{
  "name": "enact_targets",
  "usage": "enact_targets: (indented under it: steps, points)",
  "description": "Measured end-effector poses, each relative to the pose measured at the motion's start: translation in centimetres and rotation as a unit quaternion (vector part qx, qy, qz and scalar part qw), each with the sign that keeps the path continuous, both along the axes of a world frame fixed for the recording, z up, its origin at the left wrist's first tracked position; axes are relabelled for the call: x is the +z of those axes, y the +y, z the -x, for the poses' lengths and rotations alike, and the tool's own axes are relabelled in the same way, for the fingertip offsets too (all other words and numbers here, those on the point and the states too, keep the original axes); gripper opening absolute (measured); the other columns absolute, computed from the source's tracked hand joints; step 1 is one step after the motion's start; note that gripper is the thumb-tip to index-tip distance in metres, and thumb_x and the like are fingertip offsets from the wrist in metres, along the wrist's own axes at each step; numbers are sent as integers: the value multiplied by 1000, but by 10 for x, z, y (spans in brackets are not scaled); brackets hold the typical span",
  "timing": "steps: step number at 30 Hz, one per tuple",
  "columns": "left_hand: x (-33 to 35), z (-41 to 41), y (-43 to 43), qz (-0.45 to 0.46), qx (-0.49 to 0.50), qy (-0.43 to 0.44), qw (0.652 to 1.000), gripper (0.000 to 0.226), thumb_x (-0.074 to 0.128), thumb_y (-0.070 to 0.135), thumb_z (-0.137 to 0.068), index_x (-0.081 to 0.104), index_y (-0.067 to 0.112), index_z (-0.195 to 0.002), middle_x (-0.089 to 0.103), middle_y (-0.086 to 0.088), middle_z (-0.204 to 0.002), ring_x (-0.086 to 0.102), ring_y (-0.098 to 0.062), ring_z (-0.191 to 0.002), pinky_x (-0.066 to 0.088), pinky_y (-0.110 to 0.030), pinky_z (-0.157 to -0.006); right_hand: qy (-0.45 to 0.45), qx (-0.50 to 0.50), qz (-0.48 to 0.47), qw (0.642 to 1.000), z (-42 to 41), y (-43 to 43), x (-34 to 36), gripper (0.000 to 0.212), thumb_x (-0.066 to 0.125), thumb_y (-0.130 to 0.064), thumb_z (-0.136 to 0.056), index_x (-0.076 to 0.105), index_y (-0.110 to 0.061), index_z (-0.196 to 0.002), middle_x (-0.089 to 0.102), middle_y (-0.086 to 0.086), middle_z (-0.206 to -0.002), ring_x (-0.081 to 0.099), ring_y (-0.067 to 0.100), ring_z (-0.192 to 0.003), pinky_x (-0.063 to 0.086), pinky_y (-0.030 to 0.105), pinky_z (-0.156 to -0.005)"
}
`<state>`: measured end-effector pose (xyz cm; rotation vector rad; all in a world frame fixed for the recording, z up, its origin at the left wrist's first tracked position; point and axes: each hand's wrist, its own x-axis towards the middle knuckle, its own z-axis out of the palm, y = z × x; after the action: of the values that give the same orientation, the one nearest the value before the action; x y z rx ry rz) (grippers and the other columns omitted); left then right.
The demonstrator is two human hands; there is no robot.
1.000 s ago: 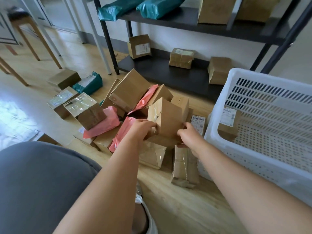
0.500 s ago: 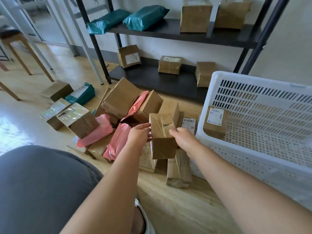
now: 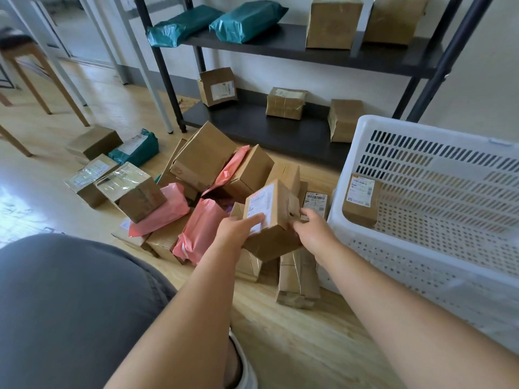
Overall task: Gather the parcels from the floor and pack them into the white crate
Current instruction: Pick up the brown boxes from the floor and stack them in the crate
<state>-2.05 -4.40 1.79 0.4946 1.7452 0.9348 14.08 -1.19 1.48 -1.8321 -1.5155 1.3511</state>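
Note:
A brown cardboard parcel (image 3: pixel 276 220) with a white label is lifted above the pile, tilted. My left hand (image 3: pixel 238 230) grips its left side, fingers on the label. My right hand (image 3: pixel 313 231) grips its right side. The white crate (image 3: pixel 421 265) stands to the right on the floor; one labelled brown parcel (image 3: pixel 361 203) leans inside against its left wall. Several brown boxes (image 3: pixel 203 155) and pink mailer bags (image 3: pixel 200 230) lie heaped on the wood floor under and left of my hands.
A black shelf unit (image 3: pixel 280 127) behind the pile holds more brown boxes and teal bags (image 3: pixel 247 21). A teal parcel (image 3: pixel 134 147) and taped boxes (image 3: pixel 132 189) lie farther left. Wooden stool legs (image 3: pixel 36 88) stand at far left. My grey-clad knee (image 3: pixel 70 304) fills the lower left.
Both hands have lifted the brown parcel off the pile and turned it, so its labelled face now shows. It has shifted slightly right, toward the crate.

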Motion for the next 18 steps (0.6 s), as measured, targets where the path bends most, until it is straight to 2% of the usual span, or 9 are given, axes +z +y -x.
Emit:
enact_targets:
  steps: [1,2,4,6,8,11,14,16,18]
  points:
    - [1,0,0,-18,6,11,1000,39,80,27,-77,66,3,-104,73,-7,-93,70,-18,-72,56,-26,-57,-16,14,-23,1000,1,0,2,42,47,-29,-99,45,-24,-140,56,0,-127,58,21,-109,52,34,-87]
    - [3,0,1,-32,11,21,999,32,79,23,-77,68,4,-100,73,-7,-93,70,-18,-73,56,-27,-57,-23,27,-39,999,2,0,5,40,45,-29,-99,47,-25,-139,57,0,-127,58,20,-108,52,34,-87]
    - [9,-2,1,-59,26,22,998,20,79,18,-78,69,11,-94,72,-7,-98,70,-20,-80,59,-31,-71,-29,44,-52,997,5,1,12,35,40,-32,-101,53,-25,-133,60,0,-122,57,19,-106,53,37,-90]
    - [19,-5,4,-85,47,28,995,36,78,16,-79,66,12,-113,69,-4,-105,70,-19,-88,59,-36,-81,-34,44,-56,997,7,4,21,36,34,-36,-102,56,-23,-128,62,0,-117,58,20,-106,52,39,-90]
    - [29,-8,7,-112,68,32,991,55,76,14,-80,57,13,-131,66,0,-111,69,-18,-92,59,-39,-82,-33,40,-63,997,6,7,32,39,29,-41,-103,58,-21,-120,63,1,-111,59,19,-101,52,38,-86]
    - [47,-15,12,-162,97,31,981,45,69,13,-85,60,18,-129,65,3,-110,67,-13,-91,59,-34,-81,6,17,-84,996,2,9,56,49,27,-51,-101,58,-19,-121,64,0,-113,58,14,-94,46,26,-68]
    - [72,-29,19,-210,106,9,972,39,65,14,-91,60,21,-128,66,5,-106,67,-8,-88,58,-24,-75,54,-18,-121,991,-6,11,83,48,32,-53,-100,54,-23,-130,60,-6,-117,52,12,-95,37,19,-62]
    - [92,-44,24,-235,101,-3,967,41,64,15,-92,59,23,-131,67,6,-102,68,-7,-88,59,-28,-80,76,-41,-149,985,-17,15,100,47,34,-51,-100,53,-23,-133,61,-7,-120,55,13,-100,46,24,-73]
    - [108,-59,29,-261,83,-14,962,42,63,16,-92,57,24,-133,68,6,-99,68,-5,-86,59,-29,-81,78,-67,-179,978,-31,21,113,43,37,-52,-98,58,-27,-126,66,-8,-114,61,15,-98,51,34,-86]
